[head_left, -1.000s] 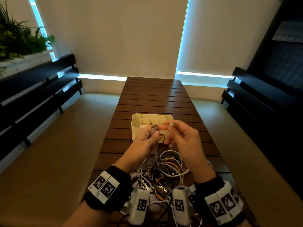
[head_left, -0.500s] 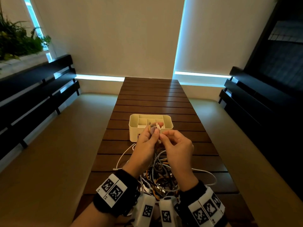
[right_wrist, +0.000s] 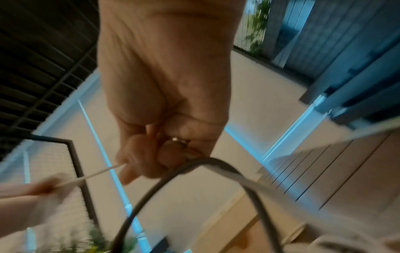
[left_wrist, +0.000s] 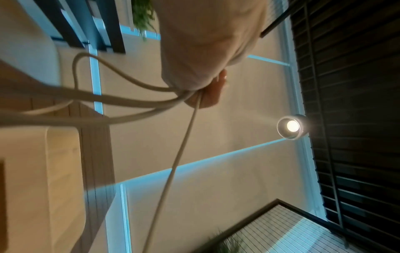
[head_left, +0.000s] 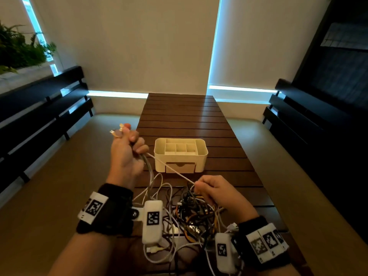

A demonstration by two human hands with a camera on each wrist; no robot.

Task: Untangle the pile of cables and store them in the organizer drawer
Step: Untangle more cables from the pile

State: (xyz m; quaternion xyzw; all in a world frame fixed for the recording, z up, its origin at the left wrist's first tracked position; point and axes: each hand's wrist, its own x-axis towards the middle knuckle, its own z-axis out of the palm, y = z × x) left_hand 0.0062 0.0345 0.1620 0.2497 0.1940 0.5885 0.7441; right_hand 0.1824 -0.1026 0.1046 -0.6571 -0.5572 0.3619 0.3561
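A tangled pile of cables (head_left: 191, 214), white, black and orange, lies on the near end of the wooden table (head_left: 179, 116). My left hand (head_left: 125, 152) is raised left of the organizer and grips a bundle of cable ends, the plugs sticking out above its fingers. A thin white cable (head_left: 171, 169) runs taut from it down to my right hand (head_left: 215, 191), which pinches it just above the pile. In the right wrist view my right hand (right_wrist: 151, 154) also has a dark cable (right_wrist: 216, 164) looped under its fingers. The cream organizer (head_left: 180, 154) stands beyond, its small front drawer (head_left: 180, 167) closed.
Tan bench cushions run along both sides of the table. Dark slatted backrests stand at the far left and right. A planter (head_left: 18, 50) sits at the upper left. The table's far half beyond the organizer holds nothing.
My hands, which were close together in front of the organizer, have pulled apart: the left went up and left with the cable ends, the right came down to the pile, stretching the white cable.
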